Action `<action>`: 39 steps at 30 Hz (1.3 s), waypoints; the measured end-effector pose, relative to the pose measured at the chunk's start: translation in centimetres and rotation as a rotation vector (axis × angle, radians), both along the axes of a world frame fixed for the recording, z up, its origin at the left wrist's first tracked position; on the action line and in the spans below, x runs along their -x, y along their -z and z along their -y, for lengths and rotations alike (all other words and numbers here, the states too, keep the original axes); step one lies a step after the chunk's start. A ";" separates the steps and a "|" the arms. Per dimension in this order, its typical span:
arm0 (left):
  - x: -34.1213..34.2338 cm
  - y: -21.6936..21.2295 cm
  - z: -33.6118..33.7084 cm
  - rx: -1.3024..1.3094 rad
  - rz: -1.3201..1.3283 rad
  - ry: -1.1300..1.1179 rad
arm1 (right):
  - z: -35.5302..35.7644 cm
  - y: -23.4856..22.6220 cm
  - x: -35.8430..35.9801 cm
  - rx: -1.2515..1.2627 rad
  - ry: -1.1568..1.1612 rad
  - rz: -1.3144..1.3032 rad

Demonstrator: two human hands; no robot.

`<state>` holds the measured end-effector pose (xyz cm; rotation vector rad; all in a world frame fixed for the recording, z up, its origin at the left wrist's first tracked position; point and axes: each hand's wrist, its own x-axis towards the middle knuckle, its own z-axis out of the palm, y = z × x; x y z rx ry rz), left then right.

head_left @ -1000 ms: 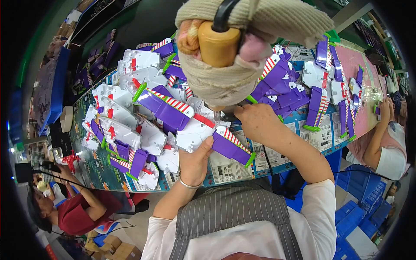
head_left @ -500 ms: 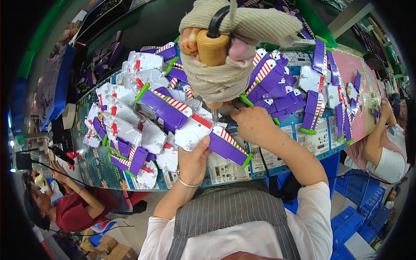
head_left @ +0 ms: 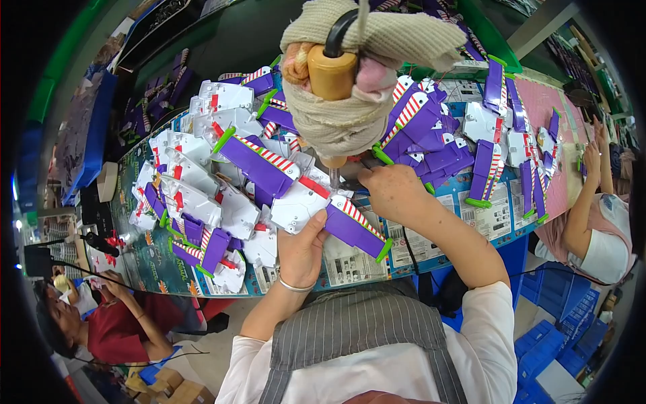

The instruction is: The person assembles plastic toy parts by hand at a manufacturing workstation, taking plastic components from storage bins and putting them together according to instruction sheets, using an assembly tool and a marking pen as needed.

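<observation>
Near the middle of the table, my left hand (head_left: pixel 301 249) grips a toy wing pack (head_left: pixel 301 206) with a white body, red strips and purple wings edged in green. Its thumb lies over the white body. Above it hangs an electric screwdriver (head_left: pixel 334 74) wrapped in beige cloth, its bit (head_left: pixel 335 178) pointing down at the body's far edge beside the right wing. My right hand (head_left: pixel 398 194) is closed just right of the bit, close to a dark piece. What its fingertips hold, if anything, is hidden.
White toy bodies (head_left: pixel 187 192) with purple wings pile up on the left. Loose purple wings (head_left: pixel 420 135) lie at the right, and more finished-looking packs (head_left: pixel 483 123) beyond. A dark conveyor belt (head_left: pixel 229 40) runs behind. Co-workers sit at left (head_left: pixel 128 326) and right (head_left: pixel 592 232).
My hands, the wing pack and the screwdriver hold almost the same place. The co-worker on the right has raised their hands, and the left one has shifted their arms.
</observation>
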<state>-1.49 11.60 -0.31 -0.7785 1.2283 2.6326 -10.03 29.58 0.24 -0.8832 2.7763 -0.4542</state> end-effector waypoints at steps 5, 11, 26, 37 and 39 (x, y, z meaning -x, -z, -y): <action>0.0 -0.1 -0.2 0.010 -0.048 0.004 | 0.0 0.0 0.0 0.012 0.008 -0.020; -0.1 0.0 -0.3 0.037 -0.077 0.004 | 0.0 0.2 -0.1 0.027 0.004 -0.051; -5.8 1.1 0.0 0.245 -0.062 0.272 | -1.6 -0.3 -3.2 -0.197 -0.178 0.068; -8.8 2.7 3.0 0.249 -0.080 0.649 | -3.2 -0.1 -7.4 -0.311 -0.258 0.027; -9.6 3.2 3.8 0.256 -0.039 0.646 | -4.0 -0.6 -8.1 -0.089 -0.208 -0.001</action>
